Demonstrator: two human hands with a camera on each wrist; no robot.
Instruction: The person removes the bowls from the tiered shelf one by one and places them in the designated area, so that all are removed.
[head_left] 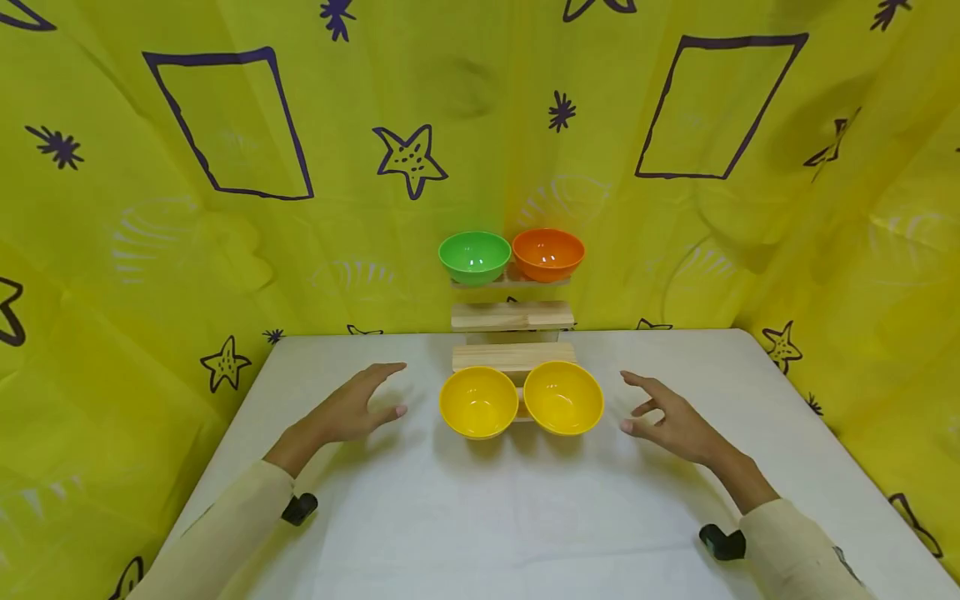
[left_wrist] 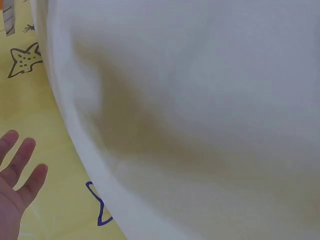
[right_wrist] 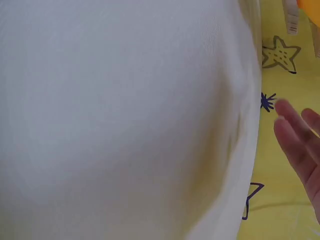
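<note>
Two yellow bowls, the left yellow bowl (head_left: pixel 479 403) and the right yellow bowl (head_left: pixel 563 398), stand side by side at the front of a stepped wooden rack (head_left: pixel 513 357). On its top step sit a green bowl (head_left: pixel 475 257) and an orange bowl (head_left: pixel 548 254). My left hand (head_left: pixel 347 408) hovers left of the yellow bowls, apart from them, thumb and fingers spread, holding nothing. To the right of the bowls is my right hand (head_left: pixel 671 421), its fingers loosely bent and touching nothing. Both wrist views show only fingers at the edge.
A white cloth covers the table (head_left: pixel 480 517). Yellow curtains (head_left: pixel 345 267) with drawn stars and frames hang behind it and at both sides. The wooden rack stands near the table's back edge, its middle step (head_left: pixel 512 316) bearing no bowl.
</note>
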